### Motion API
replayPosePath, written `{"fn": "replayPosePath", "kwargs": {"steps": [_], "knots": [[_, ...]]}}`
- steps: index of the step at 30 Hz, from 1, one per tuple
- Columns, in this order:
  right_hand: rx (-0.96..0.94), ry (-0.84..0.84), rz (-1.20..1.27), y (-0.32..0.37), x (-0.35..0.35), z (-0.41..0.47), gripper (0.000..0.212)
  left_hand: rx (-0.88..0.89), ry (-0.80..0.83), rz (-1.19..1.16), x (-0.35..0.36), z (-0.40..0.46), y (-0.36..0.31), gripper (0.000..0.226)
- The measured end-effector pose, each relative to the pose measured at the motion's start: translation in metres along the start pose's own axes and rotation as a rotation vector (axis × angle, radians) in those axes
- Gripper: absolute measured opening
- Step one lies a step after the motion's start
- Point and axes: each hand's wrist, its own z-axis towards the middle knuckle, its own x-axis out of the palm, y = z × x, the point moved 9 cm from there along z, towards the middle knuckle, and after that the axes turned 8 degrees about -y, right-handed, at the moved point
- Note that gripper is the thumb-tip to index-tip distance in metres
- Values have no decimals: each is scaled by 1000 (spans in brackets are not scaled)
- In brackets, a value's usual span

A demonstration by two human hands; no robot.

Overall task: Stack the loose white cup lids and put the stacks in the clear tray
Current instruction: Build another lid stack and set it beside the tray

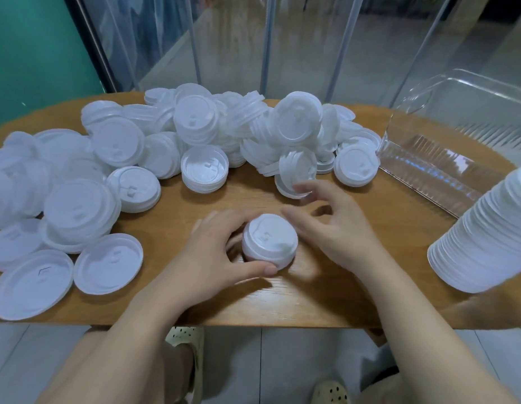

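Table [282, 301]: wooden, rounded, bearing everything.
Loose lids [131, 147]: sprawling in heaps across its left and far side.
Small stack [269, 242]: sitting near the front edge.
Tall stack [483, 234]: lying at right.
Tray [428, 167]: resting far right.

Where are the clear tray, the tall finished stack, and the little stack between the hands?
clear tray [428, 167]: head view, ribbed near wall.
tall stack [483, 237]: head view, middle of its side.
small stack [268, 237]: head view, top lid's face.

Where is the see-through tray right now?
In the head view, the clear tray sits at the far right of the wooden table, just right of the pile of loose lids and behind the tall lid stack.
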Motion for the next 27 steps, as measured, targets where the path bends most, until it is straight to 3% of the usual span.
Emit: {"fn": "replayPosePath", "kwargs": {"steps": [3, 6, 8, 14, 23, 27], "knots": [[24, -272, -1, -11, -27, 26, 51, -25, -8, -7, 0, -1, 3, 78], [20, -240, -176, -22, -20, 45, 79, -22, -16, -6, 0, -1, 2, 77], [16, -230, -227, -22, -14, 53, 83, -16, -20, -2, 0, 0, 2, 71], [1, -263, -254, -25, -2, 63, 73, -42, -28, -4, 0, -1, 4, 70], [-83, -282, -89, -13, -21, 42, 65, -60, -11, -11, -2, -2, 4, 75], [-173, -147, 3, 7, -19, 10, 66, -62, 0, -24, -3, -3, 1, 73]]}}
